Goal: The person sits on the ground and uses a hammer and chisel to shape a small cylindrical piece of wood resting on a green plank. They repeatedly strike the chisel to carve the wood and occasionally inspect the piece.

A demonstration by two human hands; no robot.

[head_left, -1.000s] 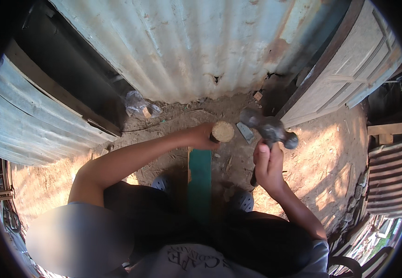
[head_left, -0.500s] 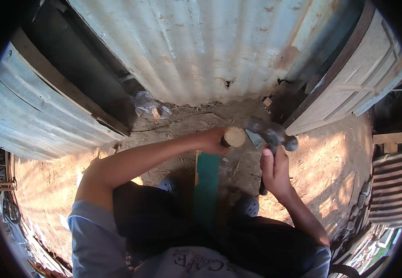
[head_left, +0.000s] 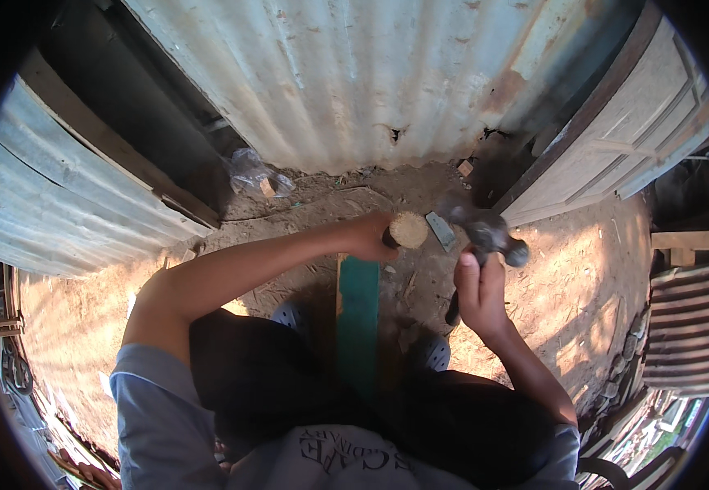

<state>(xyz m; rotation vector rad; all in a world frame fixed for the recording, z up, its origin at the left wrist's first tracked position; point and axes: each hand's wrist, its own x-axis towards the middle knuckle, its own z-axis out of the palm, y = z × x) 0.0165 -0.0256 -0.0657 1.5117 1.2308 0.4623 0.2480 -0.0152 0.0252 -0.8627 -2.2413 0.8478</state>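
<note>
My left hand (head_left: 368,237) is closed around an upright round wooden piece (head_left: 406,229), its pale, rough top facing me, just beyond the far end of a green-painted board (head_left: 357,318) that lies between my feet. My right hand (head_left: 479,294) grips a hammer (head_left: 490,231) by its dark handle; the metal head, slightly blurred, is raised to the right of the round piece. A small grey-blue flat piece (head_left: 441,231) lies on the dirt ground (head_left: 273,236) between and beyond the two.
A rusty corrugated sheet wall (head_left: 346,82) stands ahead. Another sheet (head_left: 85,196) is at the left, a panelled wooden door (head_left: 615,139) at the right. A plastic bag (head_left: 252,171) and small wood block (head_left: 465,168) lie near the wall. Stacked timber (head_left: 681,241) and rusty sheeting (head_left: 685,327) edge the right.
Both hands keep their hold. The hammer shifts slightly beside the round piece, its head blurred. The view moved a little right and down over the last second, partly swinging back from half a second ago.
</note>
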